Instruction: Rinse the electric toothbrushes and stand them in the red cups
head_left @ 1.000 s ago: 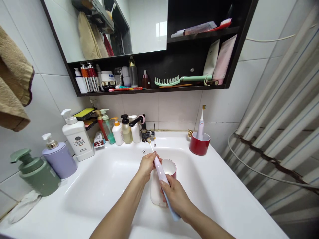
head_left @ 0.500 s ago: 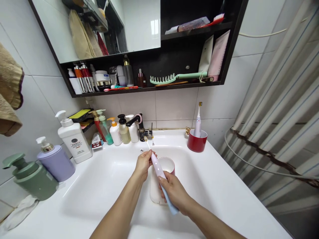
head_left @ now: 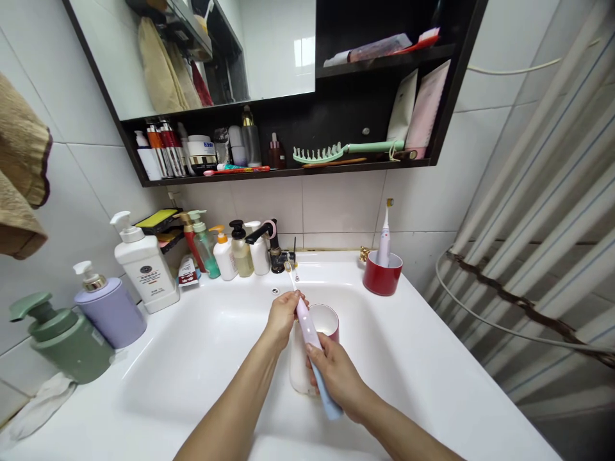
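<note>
Over the white sink basin [head_left: 202,358] I hold a pink and blue electric toothbrush [head_left: 307,330] with both hands. My right hand [head_left: 336,374] is wrapped round its lower handle. My left hand [head_left: 283,314] pinches the handle near the neck; the brush head points at the black tap [head_left: 269,243]. A white cup with a red inside [head_left: 314,346] sits right under the toothbrush, between my hands; who holds it I cannot tell.
A red cup [head_left: 382,275] with a second electric toothbrush stands at the back right rim. Pump bottles [head_left: 144,262] line the left and back edge. A dark shelf [head_left: 288,169] with a green comb and cosmetics hangs above. A striped curtain [head_left: 542,211] hangs at right.
The hands, toothbrush and cup keep the same pose; only the head camera has shifted slightly.
</note>
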A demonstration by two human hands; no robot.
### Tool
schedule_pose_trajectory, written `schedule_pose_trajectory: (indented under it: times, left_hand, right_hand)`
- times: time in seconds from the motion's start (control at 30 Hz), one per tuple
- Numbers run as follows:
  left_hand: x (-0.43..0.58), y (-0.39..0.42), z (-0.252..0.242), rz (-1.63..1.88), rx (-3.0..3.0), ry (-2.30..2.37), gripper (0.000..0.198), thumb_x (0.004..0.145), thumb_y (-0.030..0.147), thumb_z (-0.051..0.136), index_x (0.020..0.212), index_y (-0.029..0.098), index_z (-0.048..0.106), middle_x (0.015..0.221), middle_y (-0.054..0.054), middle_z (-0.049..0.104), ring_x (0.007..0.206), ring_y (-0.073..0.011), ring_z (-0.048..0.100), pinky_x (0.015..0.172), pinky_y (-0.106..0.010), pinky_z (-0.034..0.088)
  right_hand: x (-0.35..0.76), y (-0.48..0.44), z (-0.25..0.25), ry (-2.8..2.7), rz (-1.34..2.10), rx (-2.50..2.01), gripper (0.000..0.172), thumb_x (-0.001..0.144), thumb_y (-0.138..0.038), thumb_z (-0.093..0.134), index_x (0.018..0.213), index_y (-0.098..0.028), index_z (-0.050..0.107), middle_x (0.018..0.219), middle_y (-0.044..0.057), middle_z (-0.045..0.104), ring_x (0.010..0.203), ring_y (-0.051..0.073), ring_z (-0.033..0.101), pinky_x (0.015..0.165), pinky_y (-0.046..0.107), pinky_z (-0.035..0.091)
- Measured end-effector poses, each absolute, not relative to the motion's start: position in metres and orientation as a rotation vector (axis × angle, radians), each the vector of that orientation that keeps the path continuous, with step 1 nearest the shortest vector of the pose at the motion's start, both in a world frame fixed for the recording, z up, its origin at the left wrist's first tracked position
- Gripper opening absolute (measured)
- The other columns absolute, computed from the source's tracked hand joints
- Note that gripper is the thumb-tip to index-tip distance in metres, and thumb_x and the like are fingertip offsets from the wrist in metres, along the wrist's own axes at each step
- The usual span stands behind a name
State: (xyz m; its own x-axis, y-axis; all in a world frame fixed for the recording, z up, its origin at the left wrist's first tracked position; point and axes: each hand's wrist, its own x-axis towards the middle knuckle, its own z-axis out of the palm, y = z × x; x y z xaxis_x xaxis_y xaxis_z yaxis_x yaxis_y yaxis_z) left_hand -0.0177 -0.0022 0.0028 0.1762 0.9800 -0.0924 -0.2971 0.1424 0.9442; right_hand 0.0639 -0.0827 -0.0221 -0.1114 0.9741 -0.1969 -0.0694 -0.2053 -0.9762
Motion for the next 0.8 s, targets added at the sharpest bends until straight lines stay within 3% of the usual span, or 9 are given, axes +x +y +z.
schedule_pose_trajectory:
  times: [0.17,0.37,0.43,0.6,0.8]
  left_hand:
    - [-0.015,-0.006,0.006,1.173,0.926,0.925,0.026,0.060,0.038,0.047,0.065,0.012,0.049,0.052,0.001,0.051,0.046,-0.0063,0.045,0.048,-0.019,0.034]
    - [-0.016,-0.009,0.002,1.219,1.364,1.038,0.015,0.062,0.024,0.044,0.072,0.014,0.049,0.064,-0.001,0.052,0.058,-0.0094,0.048,0.057,-0.023,0.037]
    - [-0.019,-0.014,-0.003,1.143,1.703,1.134,0.012,0.061,0.019,0.045,0.071,0.015,0.050,0.068,-0.002,0.052,0.064,-0.0109,0.047,0.062,-0.025,0.037]
    - [-0.022,-0.023,-0.021,0.778,2.364,1.266,0.018,0.057,0.012,0.047,0.073,0.017,0.052,0.078,-0.002,0.051,0.079,-0.0149,0.042,0.073,-0.028,0.033]
    - [-0.012,-0.020,-0.029,0.496,2.601,1.201,0.013,0.060,0.013,0.044,0.069,0.016,0.052,0.080,-0.004,0.051,0.081,-0.0157,0.042,0.072,-0.027,0.034]
  right_hand:
    - [0.065,-0.078,-0.007,-1.144,1.461,-1.159,0.021,0.069,-0.039,0.036,0.071,-0.019,0.037,0.056,-0.004,0.042,0.040,0.005,0.040,0.039,0.020,0.034]
    - [0.080,-0.030,0.019,-1.301,0.833,-1.263,0.023,0.068,-0.040,0.032,0.075,-0.019,0.037,0.065,0.000,0.050,0.053,0.010,0.048,0.050,0.023,0.039]
    - [0.086,-0.014,0.016,-1.309,0.755,-1.322,0.023,0.066,-0.040,0.035,0.075,-0.018,0.039,0.068,0.001,0.052,0.058,0.011,0.049,0.052,0.023,0.038]
    - [0.094,-0.001,-0.013,-1.384,0.598,-1.527,0.023,0.063,-0.038,0.040,0.055,-0.017,0.045,0.051,0.002,0.050,0.050,0.014,0.046,0.048,0.024,0.032]
    - [0.100,-0.006,-0.029,-1.476,0.506,-1.670,0.025,0.065,-0.036,0.039,0.058,-0.016,0.052,0.054,0.004,0.056,0.051,0.014,0.049,0.049,0.023,0.033]
